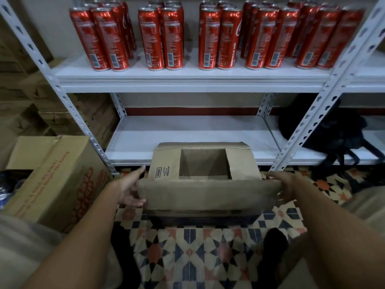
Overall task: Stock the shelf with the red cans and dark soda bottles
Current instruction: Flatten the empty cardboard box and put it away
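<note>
Several tall red cans (160,36) stand in rows on the upper white shelf (187,79). Below it the lower shelf (187,130) is bare in the middle. An open brown cardboard box (205,180) sits on the patterned floor in front of the shelf; what I can see of its inside looks empty. My left hand (130,189) lies against the box's left side with fingers straight. My right hand (283,189) grips the box's right end, fingers curled round the near flap's edge. No dark soda bottles are visible.
A larger cardboard carton (56,180) with red print stands at the left, with more stacked cartons (25,97) behind it. A black bag (333,130) lies on the lower shelf at right. Grey perforated uprights (308,126) frame the shelf bays. Tiled floor (198,247) lies between my arms.
</note>
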